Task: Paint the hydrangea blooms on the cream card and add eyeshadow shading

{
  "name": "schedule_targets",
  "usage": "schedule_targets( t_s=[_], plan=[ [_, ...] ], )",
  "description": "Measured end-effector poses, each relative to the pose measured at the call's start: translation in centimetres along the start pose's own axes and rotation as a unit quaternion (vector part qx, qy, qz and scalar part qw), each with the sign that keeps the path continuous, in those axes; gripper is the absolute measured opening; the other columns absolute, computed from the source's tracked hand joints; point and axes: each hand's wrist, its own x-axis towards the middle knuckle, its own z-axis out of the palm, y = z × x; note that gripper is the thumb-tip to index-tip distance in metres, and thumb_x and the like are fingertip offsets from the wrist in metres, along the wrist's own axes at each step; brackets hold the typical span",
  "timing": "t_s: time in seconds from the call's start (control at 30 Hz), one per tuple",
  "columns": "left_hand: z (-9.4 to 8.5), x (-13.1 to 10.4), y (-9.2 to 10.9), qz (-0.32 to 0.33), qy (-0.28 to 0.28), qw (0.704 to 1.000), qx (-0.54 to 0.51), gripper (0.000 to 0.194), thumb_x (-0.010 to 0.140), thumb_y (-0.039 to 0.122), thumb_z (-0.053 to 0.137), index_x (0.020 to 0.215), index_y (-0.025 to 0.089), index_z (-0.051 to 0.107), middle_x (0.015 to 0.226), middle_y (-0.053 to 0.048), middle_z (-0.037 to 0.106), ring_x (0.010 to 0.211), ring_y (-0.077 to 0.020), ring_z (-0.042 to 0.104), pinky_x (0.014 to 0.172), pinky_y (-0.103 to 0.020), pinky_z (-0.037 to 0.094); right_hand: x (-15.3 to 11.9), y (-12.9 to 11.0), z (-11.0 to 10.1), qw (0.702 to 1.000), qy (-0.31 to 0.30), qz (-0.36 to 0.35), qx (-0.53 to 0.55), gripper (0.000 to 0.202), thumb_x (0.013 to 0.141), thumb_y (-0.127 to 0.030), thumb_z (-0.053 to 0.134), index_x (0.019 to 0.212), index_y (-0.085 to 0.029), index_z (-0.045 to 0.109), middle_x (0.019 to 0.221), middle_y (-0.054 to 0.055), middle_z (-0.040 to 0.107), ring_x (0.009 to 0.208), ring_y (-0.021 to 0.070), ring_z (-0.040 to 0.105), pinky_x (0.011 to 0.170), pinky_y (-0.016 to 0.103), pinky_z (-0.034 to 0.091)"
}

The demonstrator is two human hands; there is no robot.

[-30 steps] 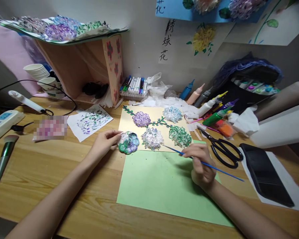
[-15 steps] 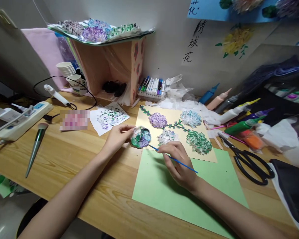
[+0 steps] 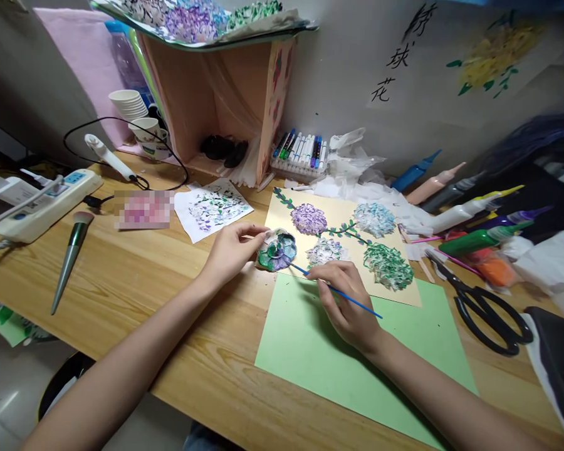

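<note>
Between its thumb and fingers my left hand (image 3: pixel 235 254) grips the rim of a small flower-shaped paint palette (image 3: pixel 278 250), smeared with green, purple, white and dark paint. My right hand (image 3: pixel 345 300) holds a thin blue paintbrush (image 3: pixel 357 303) in a pen grip, its tip at the palette's lower right edge. Just behind lies a cream sheet (image 3: pixel 275 213) with purple, blue, white and green textured flowers and a leafy green stem. A light green sheet (image 3: pixel 301 363) lies under my right hand and partly beneath the cream one.
Black scissors (image 3: pixel 491 316) and several paint bottles (image 3: pixel 470 241) lie at the right. A makeup brush (image 3: pixel 70 263), a power strip (image 3: pixel 42 207) and a paint-dabbed white paper (image 3: pixel 214 210) are on the left. Markers (image 3: pixel 301 150) and a pink box (image 3: pixel 272 106) stand behind.
The camera view has shifted, so the table items sit a little differently in the frame. Both hands keep their holds, with the brush tip still by the palette.
</note>
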Motion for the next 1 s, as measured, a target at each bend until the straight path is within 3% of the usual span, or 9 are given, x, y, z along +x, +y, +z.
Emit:
schedule_targets(
  t_s=[0.57, 0.77, 1.0],
  plan=[
    [0.10, 0.03, -0.05, -0.010, 0.000, 1.000, 0.006, 0.036, 0.072, 0.036, 0.063, 0.097, 0.009, 0.069, 0.093, -0.013, 0.070, 0.070, -0.0161, 0.064, 0.060, -0.026, 0.052, -0.06, 0.13, -0.01, 1.000, -0.007, -0.002, 0.001, 0.020, 0.084, -0.009, 0.045, 0.095, -0.023, 0.054, 0.084, 0.003, 0.064, 0.086, 0.0208, 0.049, 0.075, 0.036, 0.042],
    [0.01, 0.34, -0.55, -0.015, 0.000, 1.000, -0.007, 0.038, 0.071, 0.038, 0.065, 0.097, 0.011, 0.070, 0.093, -0.012, 0.070, 0.072, -0.0175, 0.065, 0.061, -0.027, 0.053, 0.15, 0.16, 0.04, 0.999, 0.040, -0.002, -0.014, 0.023, 0.084, -0.008, 0.044, 0.098, -0.024, 0.054, 0.090, 0.003, 0.064, 0.089, 0.0215, 0.050, 0.078, 0.038, 0.041],
    [0.01, 0.13, -0.53, -0.014, -0.003, 1.000, -0.011, 0.038, 0.070, 0.037, 0.066, 0.098, 0.011, 0.070, 0.094, -0.013, 0.071, 0.072, -0.0177, 0.065, 0.062, -0.028, 0.054, 0.20, -0.07, 0.07, 1.000, 0.004, 0.010, -0.029, 0.018, 0.086, -0.011, 0.044, 0.095, -0.024, 0.053, 0.086, 0.002, 0.065, 0.087, 0.0208, 0.050, 0.077, 0.037, 0.036]
  ],
)
